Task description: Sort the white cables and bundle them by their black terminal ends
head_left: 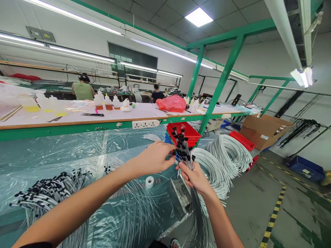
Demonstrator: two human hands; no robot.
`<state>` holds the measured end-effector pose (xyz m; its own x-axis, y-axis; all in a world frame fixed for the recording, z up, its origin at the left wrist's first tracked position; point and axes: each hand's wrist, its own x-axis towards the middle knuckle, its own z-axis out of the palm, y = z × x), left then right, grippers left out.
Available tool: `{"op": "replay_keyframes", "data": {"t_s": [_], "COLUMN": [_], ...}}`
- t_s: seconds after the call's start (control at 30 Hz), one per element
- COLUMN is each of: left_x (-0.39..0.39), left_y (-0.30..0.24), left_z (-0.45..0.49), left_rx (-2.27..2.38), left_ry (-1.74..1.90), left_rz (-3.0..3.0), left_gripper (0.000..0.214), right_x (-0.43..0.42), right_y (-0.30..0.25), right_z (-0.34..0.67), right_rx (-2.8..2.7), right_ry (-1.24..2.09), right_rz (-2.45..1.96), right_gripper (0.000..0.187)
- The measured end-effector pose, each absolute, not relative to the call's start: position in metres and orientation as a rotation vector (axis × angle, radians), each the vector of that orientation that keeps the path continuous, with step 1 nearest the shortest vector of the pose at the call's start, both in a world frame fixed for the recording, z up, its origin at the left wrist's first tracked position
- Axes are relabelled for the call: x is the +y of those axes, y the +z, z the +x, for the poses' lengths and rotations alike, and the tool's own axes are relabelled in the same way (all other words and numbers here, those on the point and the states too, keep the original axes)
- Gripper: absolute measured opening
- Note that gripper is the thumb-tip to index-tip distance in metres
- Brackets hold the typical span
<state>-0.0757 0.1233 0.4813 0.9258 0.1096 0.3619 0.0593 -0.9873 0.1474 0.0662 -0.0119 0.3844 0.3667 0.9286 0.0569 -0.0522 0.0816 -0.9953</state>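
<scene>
Head view. Right hand, right of centre: closed round a bundle of grey cables, ends up, tails hanging to the bottom edge. Left hand, centre: thumb and fingers curled at the black connectors topping the bundle; whether it pinches one cannot be told.

Near the hands: one roll of white tape, lower centre; one grey metal box, beside the bundle; red bins, behind the connectors; coils of white cable, to the right.

Lower left: a heap of black-tipped cables on a bench under clear plastic sheeting. Lower centre: loose cable strands.

Across the middle: a green-edged shelf with power strip, squeeze bottles and red plastic bag.

Right: cardboard box, open; blue bin on the floor.

Background, left and centre: two seated people.
</scene>
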Motion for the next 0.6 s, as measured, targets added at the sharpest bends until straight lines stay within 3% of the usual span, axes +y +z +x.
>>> {"op": "replay_keyframes", "data": {"t_s": [0.2,0.6], "left_x": [0.132,0.168], "left_y": [0.482,0.512], "left_z": [-0.069,-0.094], "left_rx": [0.135,0.314], "left_ry": [0.444,0.598], "left_rz": [2.705,2.663], "left_gripper": [0.019,0.019], "right_x": [-0.014,-0.017], "right_y": [0.383,0.383], "right_z": [0.069,0.075], "right_rx": [-0.951,-0.919], "right_ry": [0.909,0.913], "right_rz": [-1.256,-1.259], "right_gripper": [0.047,0.049]}}
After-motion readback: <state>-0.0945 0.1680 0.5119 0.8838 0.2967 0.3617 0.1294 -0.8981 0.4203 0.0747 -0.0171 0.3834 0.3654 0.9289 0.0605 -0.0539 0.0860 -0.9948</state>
